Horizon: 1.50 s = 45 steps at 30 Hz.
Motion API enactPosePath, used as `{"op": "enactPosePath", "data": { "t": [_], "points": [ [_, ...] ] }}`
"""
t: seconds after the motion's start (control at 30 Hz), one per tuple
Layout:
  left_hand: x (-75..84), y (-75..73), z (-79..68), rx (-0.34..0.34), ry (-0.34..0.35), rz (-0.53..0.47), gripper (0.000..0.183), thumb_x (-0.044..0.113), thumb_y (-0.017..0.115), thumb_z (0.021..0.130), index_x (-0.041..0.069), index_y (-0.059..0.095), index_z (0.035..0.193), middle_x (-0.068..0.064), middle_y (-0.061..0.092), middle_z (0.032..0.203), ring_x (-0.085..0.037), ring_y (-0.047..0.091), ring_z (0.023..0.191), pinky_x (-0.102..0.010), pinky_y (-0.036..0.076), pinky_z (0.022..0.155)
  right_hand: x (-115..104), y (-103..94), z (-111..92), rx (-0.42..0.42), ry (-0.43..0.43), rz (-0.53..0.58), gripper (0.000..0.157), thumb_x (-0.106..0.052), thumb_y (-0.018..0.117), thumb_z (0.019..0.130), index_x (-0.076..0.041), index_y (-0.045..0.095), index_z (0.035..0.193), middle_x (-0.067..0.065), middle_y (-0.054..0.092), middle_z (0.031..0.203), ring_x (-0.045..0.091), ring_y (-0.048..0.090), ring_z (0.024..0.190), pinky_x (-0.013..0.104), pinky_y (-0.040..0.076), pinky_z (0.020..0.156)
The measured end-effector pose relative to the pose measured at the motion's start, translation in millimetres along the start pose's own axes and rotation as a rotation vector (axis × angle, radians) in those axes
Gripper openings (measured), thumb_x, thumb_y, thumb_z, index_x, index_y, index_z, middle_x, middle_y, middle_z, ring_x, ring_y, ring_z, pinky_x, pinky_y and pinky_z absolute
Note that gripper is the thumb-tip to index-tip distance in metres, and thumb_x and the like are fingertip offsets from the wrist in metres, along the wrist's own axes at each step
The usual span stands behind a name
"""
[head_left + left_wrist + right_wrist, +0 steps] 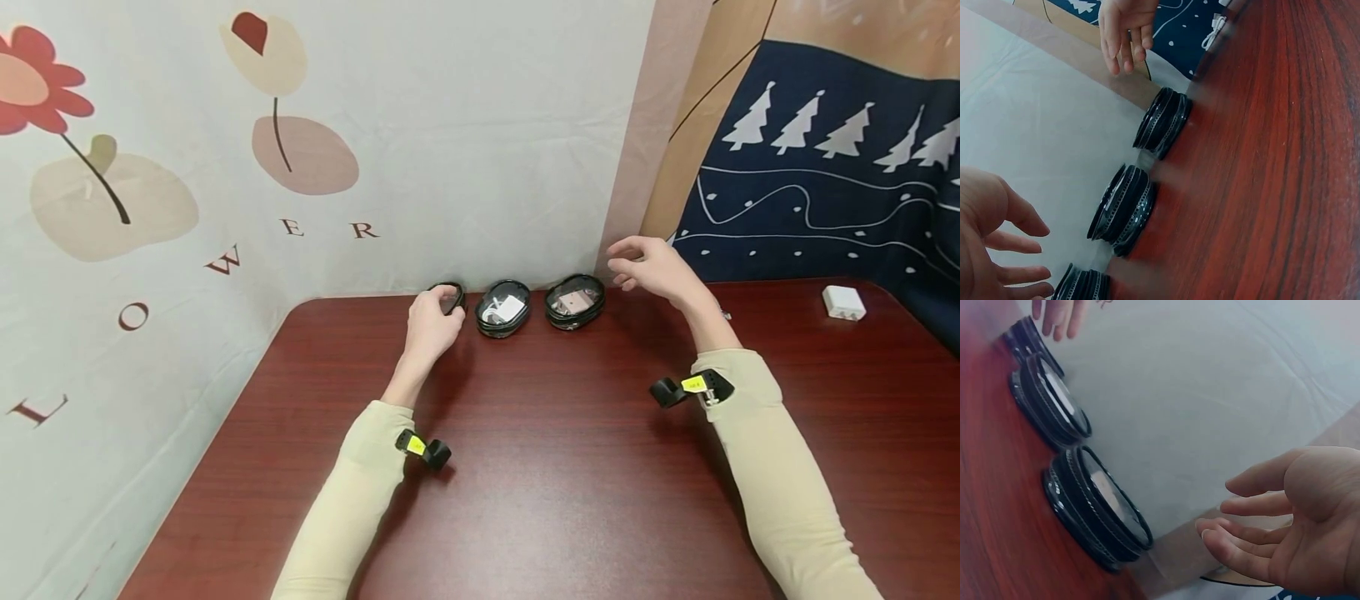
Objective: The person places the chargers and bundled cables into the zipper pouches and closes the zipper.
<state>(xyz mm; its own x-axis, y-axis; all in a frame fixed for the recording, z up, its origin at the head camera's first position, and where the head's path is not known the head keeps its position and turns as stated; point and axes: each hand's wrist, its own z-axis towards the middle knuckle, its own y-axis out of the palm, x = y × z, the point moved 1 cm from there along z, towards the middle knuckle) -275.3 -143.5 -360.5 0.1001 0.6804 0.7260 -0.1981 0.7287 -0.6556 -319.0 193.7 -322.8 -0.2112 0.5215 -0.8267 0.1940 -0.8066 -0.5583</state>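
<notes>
Leftmost black oval clear-topped case (pixel 1087 287) is lying by left hand (pixel 433 325), fingers parted, contact unclear — rightmost case (pixel 574 302) is lying just left of right hand (pixel 654 268), loosely spread.

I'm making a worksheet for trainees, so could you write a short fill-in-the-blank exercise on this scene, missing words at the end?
Altogether, ____ black cases sit in a row on the table.
Of the left, middle and right cases, the left hand partly hides the ____ one in the head view.
In that view, the white block lies to the ____ of the right hand.
On the dark blue cloth, the upper row of white shapes shows ____.

Missing words: three; left; right; trees.
</notes>
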Motion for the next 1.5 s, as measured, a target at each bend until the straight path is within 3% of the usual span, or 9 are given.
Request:
{"op": "enactPosePath", "data": {
  "t": [0.17, 0.5, 0.77, 0.97, 1.13, 1.3, 1.4, 1.5],
  "points": [
    [-3.6, -0.9, 0.7, 0.005, -0.019, 0.035, 0.042, 0.009, 0.059, 0.091, 0.000, 0.063, 0.131, -0.021, 0.059, 0.130, -0.038, 0.049, 0.127, -0.058, 0.032, 0.107, 1.8, -6.7, -3.0, 0.020, 0.015, -0.014, 0.041, -0.016, 0.056, 0.102, 0.010, 0.054, 0.133, 0.032, 0.059, 0.124, 0.010, 0.066, 0.075, 0.019, 0.053, 0.067],
    [-11.3, -1.6, 4.1, 0.007, -0.021, 0.065, 0.047, 0.012, 0.061, 0.091, 0.001, 0.060, 0.136, -0.023, 0.049, 0.144, -0.039, 0.043, 0.136, -0.059, 0.029, 0.110, 9.7, -25.4, -7.2, 0.070, 0.031, -0.122, 0.041, -0.022, 0.056, 0.103, 0.006, 0.056, 0.134, 0.029, 0.060, 0.121, 0.020, 0.069, 0.079, 0.025, 0.052, 0.073],
    [-16.3, -2.7, 6.4, -0.006, -0.020, 0.093, 0.049, 0.017, 0.062, 0.093, 0.002, 0.058, 0.139, -0.024, 0.043, 0.150, -0.041, 0.039, 0.139, -0.061, 0.027, 0.111, 20.1, -40.3, -13.1, 0.100, 0.039, -0.131, 0.040, -0.019, 0.056, 0.103, 0.007, 0.054, 0.134, 0.030, 0.059, 0.121, 0.006, 0.063, 0.072, 0.016, 0.051, 0.067],
    [-21.5, -4.6, 7.8, -0.007, -0.018, 0.072, 0.049, 0.017, 0.064, 0.094, -0.001, 0.057, 0.139, -0.025, 0.042, 0.150, -0.043, 0.035, 0.141, -0.055, 0.027, 0.115, 34.4, -48.8, -15.4, 0.073, 0.084, -0.151, 0.043, -0.020, 0.055, 0.103, 0.010, 0.052, 0.134, 0.032, 0.056, 0.124, 0.010, 0.064, 0.075, 0.020, 0.053, 0.068],
    [-28.7, -4.8, 9.3, -0.014, -0.031, 0.068, 0.054, 0.019, 0.066, 0.094, -0.002, 0.054, 0.142, -0.026, 0.041, 0.151, -0.045, 0.034, 0.141, -0.051, 0.029, 0.115, 49.7, -50.2, -16.3, 0.025, 0.120, -0.144, 0.041, -0.016, 0.057, 0.102, 0.014, 0.053, 0.130, 0.030, 0.064, 0.111, 0.013, 0.063, 0.071, 0.025, 0.054, 0.064],
    [-33.0, -4.9, 11.0, -0.032, -0.045, 0.078, 0.058, 0.022, 0.068, 0.094, -0.001, 0.051, 0.144, -0.026, 0.038, 0.154, -0.044, 0.031, 0.143, -0.051, 0.028, 0.116, 60.8, -55.6, -19.2, 0.004, 0.165, -0.150, 0.041, -0.015, 0.059, 0.101, 0.015, 0.052, 0.128, 0.016, 0.066, 0.092, 0.015, 0.059, 0.066, 0.028, 0.050, 0.060],
    [-34.1, -5.0, 11.7, -0.039, -0.045, 0.083, 0.058, 0.022, 0.068, 0.094, -0.001, 0.050, 0.145, -0.026, 0.038, 0.154, -0.043, 0.031, 0.144, -0.050, 0.028, 0.116, 67.0, -60.4, -21.1, 0.001, 0.201, -0.198, 0.043, -0.014, 0.060, 0.099, 0.016, 0.050, 0.128, 0.012, 0.063, 0.082, 0.017, 0.057, 0.064, 0.029, 0.049, 0.059],
    [-35.4, -5.0, 12.7, -0.046, -0.048, 0.084, 0.057, 0.020, 0.068, 0.095, -0.002, 0.050, 0.145, -0.026, 0.038, 0.154, -0.042, 0.031, 0.144, -0.049, 0.028, 0.116, 73.8, -65.3, -23.8, -0.007, 0.237, -0.288, 0.044, -0.013, 0.060, 0.098, 0.018, 0.049, 0.127, 0.016, 0.062, 0.082, 0.020, 0.057, 0.067, 0.031, 0.049, 0.060]
  ]
}}
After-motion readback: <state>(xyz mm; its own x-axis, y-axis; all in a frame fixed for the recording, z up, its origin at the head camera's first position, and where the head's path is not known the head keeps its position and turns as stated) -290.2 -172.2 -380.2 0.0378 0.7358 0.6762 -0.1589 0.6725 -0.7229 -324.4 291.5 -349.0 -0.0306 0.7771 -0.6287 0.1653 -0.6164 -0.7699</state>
